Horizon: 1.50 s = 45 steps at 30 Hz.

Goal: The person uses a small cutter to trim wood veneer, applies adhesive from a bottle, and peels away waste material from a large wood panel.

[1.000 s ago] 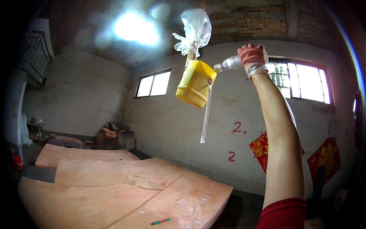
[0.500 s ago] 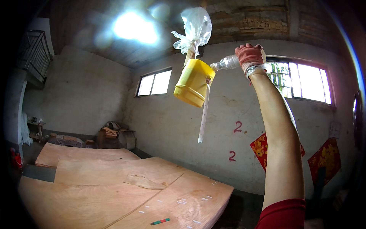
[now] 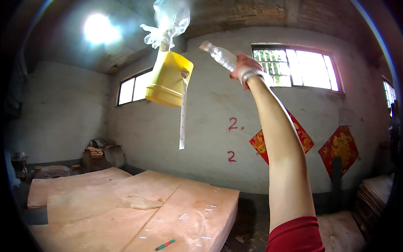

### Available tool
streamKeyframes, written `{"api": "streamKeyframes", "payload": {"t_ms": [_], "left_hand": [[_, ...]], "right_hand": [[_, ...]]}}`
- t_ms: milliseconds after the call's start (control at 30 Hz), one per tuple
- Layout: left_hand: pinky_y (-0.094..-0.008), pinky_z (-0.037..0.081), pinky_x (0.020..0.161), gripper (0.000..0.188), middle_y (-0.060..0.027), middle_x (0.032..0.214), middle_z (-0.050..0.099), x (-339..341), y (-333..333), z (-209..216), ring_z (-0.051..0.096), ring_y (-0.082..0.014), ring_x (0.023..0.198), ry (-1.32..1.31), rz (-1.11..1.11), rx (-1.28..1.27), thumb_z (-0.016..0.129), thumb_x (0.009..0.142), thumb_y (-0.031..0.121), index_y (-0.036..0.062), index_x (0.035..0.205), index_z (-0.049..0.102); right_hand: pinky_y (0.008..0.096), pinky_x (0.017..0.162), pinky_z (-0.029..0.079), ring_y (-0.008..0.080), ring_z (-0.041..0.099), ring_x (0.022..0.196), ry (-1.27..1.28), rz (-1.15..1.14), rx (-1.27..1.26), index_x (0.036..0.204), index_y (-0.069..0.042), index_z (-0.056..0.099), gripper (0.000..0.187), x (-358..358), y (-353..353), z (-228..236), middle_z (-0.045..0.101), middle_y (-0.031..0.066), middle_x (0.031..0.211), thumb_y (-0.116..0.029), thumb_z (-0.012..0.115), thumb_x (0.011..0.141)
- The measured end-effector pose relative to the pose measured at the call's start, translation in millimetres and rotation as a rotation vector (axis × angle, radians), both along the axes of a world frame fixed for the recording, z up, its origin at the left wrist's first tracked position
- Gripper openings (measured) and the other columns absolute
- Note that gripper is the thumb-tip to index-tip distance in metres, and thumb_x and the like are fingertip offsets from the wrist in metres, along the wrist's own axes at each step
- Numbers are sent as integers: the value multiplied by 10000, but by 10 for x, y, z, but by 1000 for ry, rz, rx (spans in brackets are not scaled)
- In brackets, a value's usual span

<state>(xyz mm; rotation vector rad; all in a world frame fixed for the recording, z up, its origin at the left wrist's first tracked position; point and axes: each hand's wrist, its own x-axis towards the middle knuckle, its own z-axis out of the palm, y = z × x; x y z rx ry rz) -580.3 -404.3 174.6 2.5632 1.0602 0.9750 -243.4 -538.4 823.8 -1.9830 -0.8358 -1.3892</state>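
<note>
High at the end of my raised right arm, my right hand (image 3: 247, 69), in a pinkish glove or wrap, grips a clear plastic bottle (image 3: 223, 56). The bottle tilts up to the left, its neck pointing away from my hand. Left of it and apart from it hangs a cut yellow plastic jug (image 3: 166, 82). A clear plastic bag (image 3: 173, 19) is tied above the jug. From the jug's side dangles a white strip (image 3: 183, 119) with small holes. My left hand is out of sight.
Below lie large stacked wood sheets (image 3: 92, 214) with a crumpled tan piece (image 3: 140, 202), several small white bits and a green and red cutter-like tool (image 3: 165, 245). Red diamond papers (image 3: 339, 151) hang on the wall (image 3: 210, 101). More sheets (image 3: 375, 197) stand at the right.
The bottle has moved away from the jug's top edge, and its neck has tipped upward. My view has turned to the right, so the room has shifted left.
</note>
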Motion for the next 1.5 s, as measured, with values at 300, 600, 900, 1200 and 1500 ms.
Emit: {"api": "streamKeyframes", "payload": {"t_ms": [300, 600, 900, 1200, 1500], "left_hand": [[-342, 421, 754, 420, -78, 876, 576, 160, -34, -10, 533, -230, 815, -85, -202, -14, 610, 792, 289, -10, 1079, 539], [-330, 448, 731, 405, -69, 838, 599, 377, -360, -502, 562, -221, 778, -114, -479, -173, 624, 788, 283, -9, 1060, 557], [-318, 475, 708, 390, -61, 800, 622, 419, -1152, -1631, 590, -213, 741, 147, -749, -788, 637, 784, 276, -9, 1042, 575], [-306, 502, 684, 375, -53, 761, 646, -189, -2539, -3353, 618, -204, 703, 640, -727, -1450, 651, 780, 270, -8, 1023, 592], [-382, 450, 834, 627, -156, 1044, 592, 410, -3189, -3555, 575, -299, 965, 854, -603, -1212, 759, 618, 333, -1, 1094, 524]], "right_hand": [[308, 656, 493, 181, 593, 680, 1165, 1524, 47, 945, -63, 552, 346, 887, -328, -3893, 602, 70, 786, -114, 716, 645], [341, 596, 473, 193, 580, 702, 2169, 1045, 27, 914, -59, 603, 289, -1336, -1133, -8244, 606, 52, 764, -262, 694, 728], [400, 644, 460, 293, 568, 761, 1768, 1138, -717, 990, -60, 540, 290, -2145, -1839, -8744, 572, 127, 790, -284, 574, 809], [306, 932, 368, 191, 463, 1147, 2581, 646, 95, 1301, -83, 437, 729, -1848, -2917, -10186, 496, 97, 1270, -640, 319, 845], [314, 688, 509, 203, 614, 838, 2563, 438, -138, 1281, -102, 439, 666, -1448, -3543, -9674, 625, 135, 962, -541, 537, 790]]}}
